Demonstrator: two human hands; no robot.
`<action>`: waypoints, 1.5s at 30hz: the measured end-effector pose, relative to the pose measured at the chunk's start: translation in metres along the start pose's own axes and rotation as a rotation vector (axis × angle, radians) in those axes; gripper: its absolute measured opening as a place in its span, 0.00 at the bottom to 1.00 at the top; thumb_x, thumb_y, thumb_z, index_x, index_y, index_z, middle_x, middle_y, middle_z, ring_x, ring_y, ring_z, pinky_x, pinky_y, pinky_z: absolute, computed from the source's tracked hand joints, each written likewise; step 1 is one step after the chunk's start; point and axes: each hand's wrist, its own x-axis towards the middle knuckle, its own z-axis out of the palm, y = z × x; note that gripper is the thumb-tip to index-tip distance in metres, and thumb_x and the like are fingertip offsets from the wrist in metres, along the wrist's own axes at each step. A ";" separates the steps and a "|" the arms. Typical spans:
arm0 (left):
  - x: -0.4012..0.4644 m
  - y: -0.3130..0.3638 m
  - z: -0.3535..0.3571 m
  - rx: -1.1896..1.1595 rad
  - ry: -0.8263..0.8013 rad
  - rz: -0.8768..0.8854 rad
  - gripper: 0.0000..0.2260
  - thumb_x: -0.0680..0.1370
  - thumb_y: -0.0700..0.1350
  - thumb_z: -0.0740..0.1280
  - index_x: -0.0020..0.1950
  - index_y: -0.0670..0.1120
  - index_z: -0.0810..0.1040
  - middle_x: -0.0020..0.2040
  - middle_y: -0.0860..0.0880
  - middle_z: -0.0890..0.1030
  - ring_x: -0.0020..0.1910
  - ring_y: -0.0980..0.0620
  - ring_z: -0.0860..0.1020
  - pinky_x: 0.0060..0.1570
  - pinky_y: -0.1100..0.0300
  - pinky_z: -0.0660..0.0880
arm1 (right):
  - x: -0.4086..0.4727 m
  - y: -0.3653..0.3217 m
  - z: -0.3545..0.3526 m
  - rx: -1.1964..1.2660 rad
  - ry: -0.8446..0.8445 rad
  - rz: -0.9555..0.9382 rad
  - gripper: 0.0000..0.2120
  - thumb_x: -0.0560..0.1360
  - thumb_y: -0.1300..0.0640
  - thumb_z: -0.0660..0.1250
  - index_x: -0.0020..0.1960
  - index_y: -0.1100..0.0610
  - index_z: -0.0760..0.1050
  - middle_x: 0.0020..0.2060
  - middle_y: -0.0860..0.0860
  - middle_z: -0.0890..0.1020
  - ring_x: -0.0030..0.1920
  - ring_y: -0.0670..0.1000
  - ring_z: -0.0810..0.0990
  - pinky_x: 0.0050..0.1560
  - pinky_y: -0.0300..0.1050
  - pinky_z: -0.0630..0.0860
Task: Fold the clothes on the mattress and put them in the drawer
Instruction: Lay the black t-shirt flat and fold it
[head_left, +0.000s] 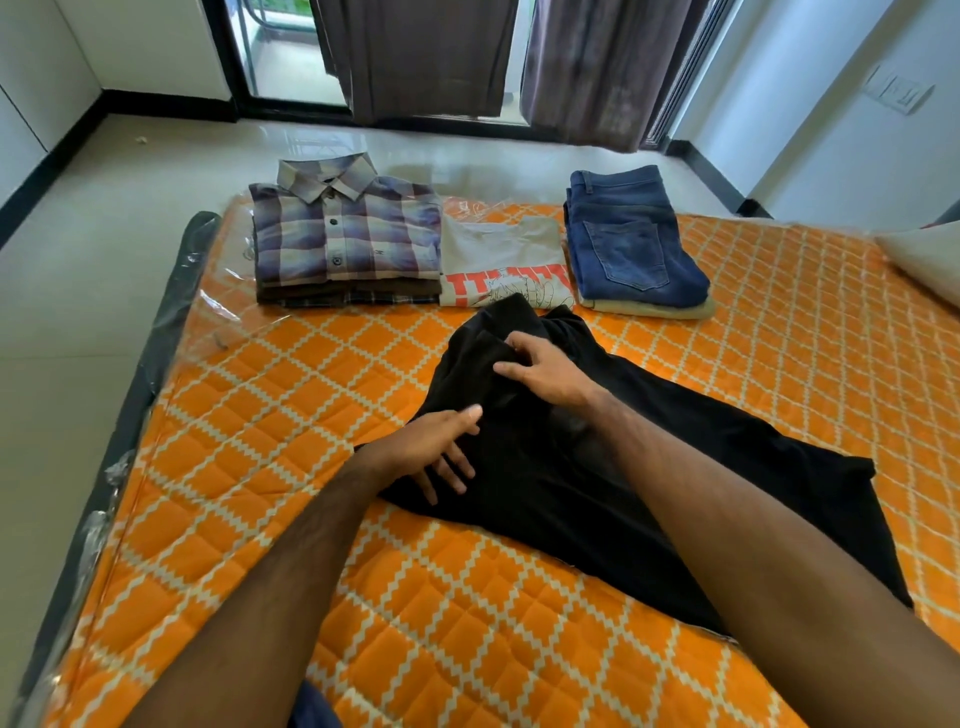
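Orange quilted mattress (311, 467) carries a limp black garment (597, 467) just before the folded grey T-shirt (498, 254). Left hand (431, 447) presses it flat-fingered; right hand (545, 369) pinches a fold. Soft, light: grip edges.

The grey T-shirt (506, 260) bears orange block lettering, too cut off to read.
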 end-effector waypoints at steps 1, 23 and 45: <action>-0.001 0.002 -0.001 -0.081 -0.003 -0.030 0.31 0.79 0.70 0.53 0.69 0.48 0.72 0.51 0.40 0.85 0.47 0.42 0.86 0.39 0.48 0.82 | -0.007 -0.003 -0.002 -0.009 0.009 -0.068 0.01 0.81 0.54 0.68 0.52 0.50 0.76 0.50 0.47 0.80 0.51 0.44 0.80 0.53 0.42 0.75; -0.029 0.014 -0.022 0.691 0.455 -0.092 0.14 0.81 0.51 0.64 0.47 0.41 0.78 0.37 0.45 0.84 0.34 0.45 0.83 0.33 0.53 0.79 | -0.139 0.019 0.041 -0.222 0.013 -0.258 0.22 0.70 0.65 0.64 0.60 0.46 0.74 0.54 0.42 0.73 0.55 0.46 0.74 0.56 0.44 0.75; 0.016 -0.021 0.030 1.423 0.260 0.647 0.31 0.78 0.67 0.58 0.77 0.55 0.64 0.75 0.51 0.67 0.72 0.48 0.68 0.68 0.48 0.68 | -0.153 0.066 0.068 -0.591 0.093 -0.124 0.35 0.83 0.39 0.57 0.84 0.48 0.46 0.83 0.46 0.51 0.82 0.47 0.48 0.81 0.52 0.48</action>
